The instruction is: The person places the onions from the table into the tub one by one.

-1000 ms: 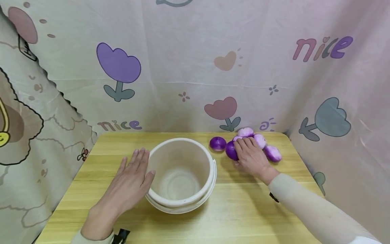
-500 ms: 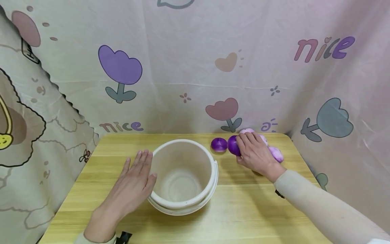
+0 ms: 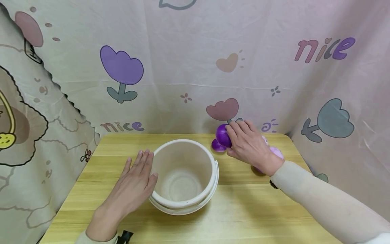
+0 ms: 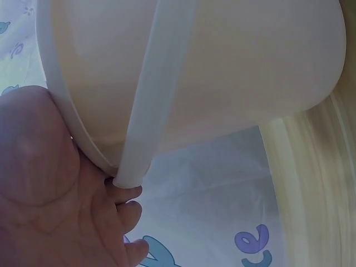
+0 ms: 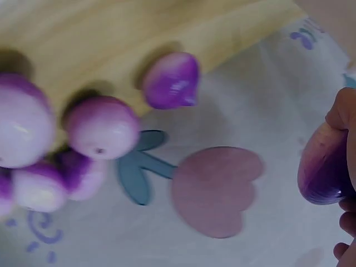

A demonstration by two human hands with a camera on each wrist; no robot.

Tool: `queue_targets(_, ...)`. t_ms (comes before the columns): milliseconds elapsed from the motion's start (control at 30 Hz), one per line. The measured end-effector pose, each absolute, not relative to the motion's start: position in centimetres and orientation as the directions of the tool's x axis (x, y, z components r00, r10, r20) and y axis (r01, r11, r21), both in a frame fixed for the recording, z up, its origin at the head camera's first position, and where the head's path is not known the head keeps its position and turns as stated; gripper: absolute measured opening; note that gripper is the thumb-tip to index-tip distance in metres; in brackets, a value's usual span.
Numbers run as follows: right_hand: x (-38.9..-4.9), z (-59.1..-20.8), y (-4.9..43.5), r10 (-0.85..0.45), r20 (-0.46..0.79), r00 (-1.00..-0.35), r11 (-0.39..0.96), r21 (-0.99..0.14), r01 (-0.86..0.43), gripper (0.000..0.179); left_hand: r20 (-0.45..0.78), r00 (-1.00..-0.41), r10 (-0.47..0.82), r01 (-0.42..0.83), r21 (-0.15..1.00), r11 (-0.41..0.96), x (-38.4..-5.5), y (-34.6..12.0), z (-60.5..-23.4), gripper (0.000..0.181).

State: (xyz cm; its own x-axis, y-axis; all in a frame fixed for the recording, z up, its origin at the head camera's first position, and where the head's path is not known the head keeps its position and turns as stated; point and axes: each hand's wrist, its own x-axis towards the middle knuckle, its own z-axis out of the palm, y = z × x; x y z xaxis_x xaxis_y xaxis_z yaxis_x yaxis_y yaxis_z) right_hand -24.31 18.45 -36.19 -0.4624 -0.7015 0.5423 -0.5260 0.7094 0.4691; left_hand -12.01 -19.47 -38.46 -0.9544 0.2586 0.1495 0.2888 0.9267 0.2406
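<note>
My right hand (image 3: 251, 147) grips a purple onion (image 3: 223, 135) by its side, raised above the table's back right. In the right wrist view that onion (image 5: 322, 169) shows at the right edge, partly covered by the fingers. A second purple onion (image 3: 217, 146) lies on the table just below it. My left hand (image 3: 131, 186) lies with straight fingers against the left side of a white bucket (image 3: 182, 204). Close up in the left wrist view, the palm touches the bucket's rim (image 4: 61, 94), beside its white handle (image 4: 156, 94). Nothing lies inside the bucket.
More purple-and-white onions (image 5: 103, 128) cluster at the table's back right, mostly hidden behind my right hand in the head view. The wooden table (image 3: 243, 210) meets a printed cloth (image 3: 170, 67) at its back edge.
My right hand has picked up the purple onion from the group, lifting it and carrying it a little to the left. My left hand stays against the bucket.
</note>
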Motion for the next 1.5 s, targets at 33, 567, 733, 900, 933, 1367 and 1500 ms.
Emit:
queue_targets(33,-24.2,-35.7,17.9,-0.706,0.545,-0.452,0.703,0.469,-0.534,0.068,0.152,-0.954,0.259,0.289,0.231,0.929,-12.0,-19.5,-38.5,0.068)
queue_targets(567,-23.0,-33.8,8.5,-0.883,0.388,-0.263,0.454,0.565,-0.689,0.068,0.166,-0.947,0.275,0.301,0.162,0.940,-12.2,-19.4,-38.1,0.069)
queue_targets(733,-23.4,-34.5,7.5,-0.921,0.303,-0.244,0.380,0.576,-0.724,0.067,0.162,-0.948,0.274,0.300,0.171,0.938,-12.3,-19.4,-38.2,0.070)
queue_targets(900,-23.7,-35.1,7.0,-0.950,0.200,-0.240,0.312,0.602,-0.735,0.067,0.163,-0.947,0.275,0.302,0.174,0.937,-12.2,-19.5,-38.2,0.070)
queue_targets(933,-23.7,-35.2,6.9,-0.955,0.181,-0.237,0.298,0.616,-0.729,0.066,0.164,-0.947,0.276,0.303,0.174,0.937,-12.1,-19.5,-38.2,0.070)
queue_targets(1367,-23.8,-35.5,6.2,-0.967,0.082,-0.240,0.235,0.648,-0.725,0.063,0.154,-0.948,0.278,0.305,0.196,0.932,-12.3,-19.5,-38.4,0.068)
queue_targets(1500,-23.7,-35.5,6.2,-0.959,0.041,-0.281,0.238,0.653,-0.719,0.067,0.151,-0.948,0.282,0.309,0.199,0.930,-12.4,-19.5,-38.4,0.069)
